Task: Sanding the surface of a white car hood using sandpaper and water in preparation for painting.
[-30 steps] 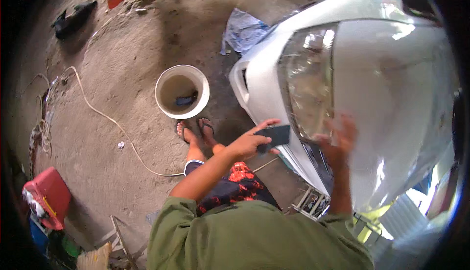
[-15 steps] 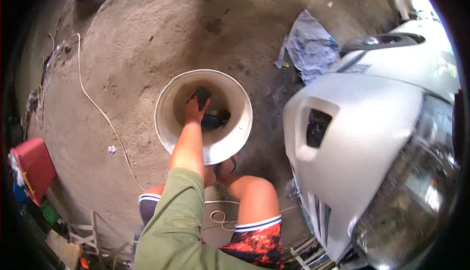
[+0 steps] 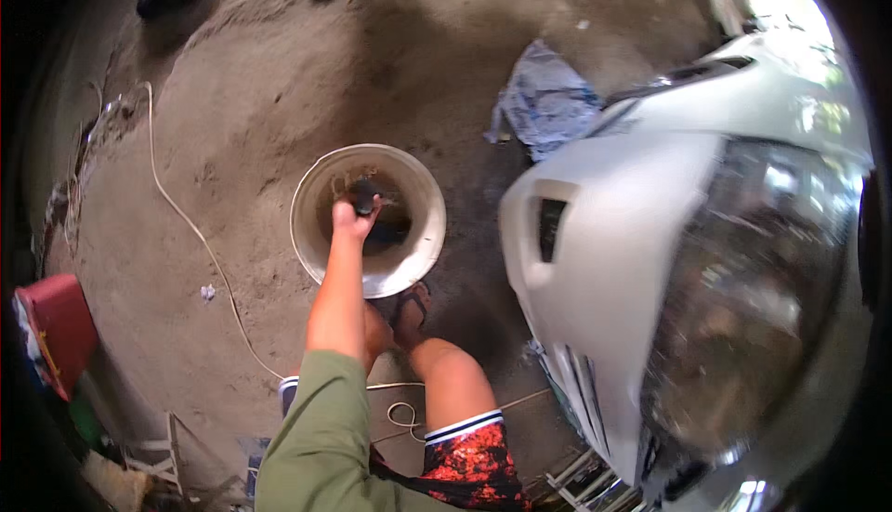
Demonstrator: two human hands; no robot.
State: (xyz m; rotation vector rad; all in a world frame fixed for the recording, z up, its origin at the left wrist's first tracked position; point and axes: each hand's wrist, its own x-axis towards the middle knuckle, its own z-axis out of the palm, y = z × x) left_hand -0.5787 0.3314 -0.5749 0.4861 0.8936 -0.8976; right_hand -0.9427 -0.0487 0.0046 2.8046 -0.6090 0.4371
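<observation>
My left hand (image 3: 355, 221) reaches down inside a tall white bucket (image 3: 431, 233) between my legs and the bare ground beyond. Its fingers are closed around a small dark, block-like object (image 3: 365, 200), whose kind I cannot make out. The thumb lies along the object's right side. Below the hand, the bottom of the bucket is dark, and what lies there is hard to tell. A green sleeve (image 3: 321, 428) covers my left upper arm. My right hand is out of view.
Close on the right stands a silver-white car front panel (image 3: 595, 280) with a clear cover. A crumpled pale sack (image 3: 544, 98) lies beyond it. On the left, a cable (image 3: 200, 233) crosses the dirt floor near a red box (image 3: 60, 331). My sandalled foot (image 3: 412, 312) is beside the bucket.
My left hand, still holding the dark object, is now lower in the bucket. The view has shifted, moving the bucket and car panel left in the picture.
</observation>
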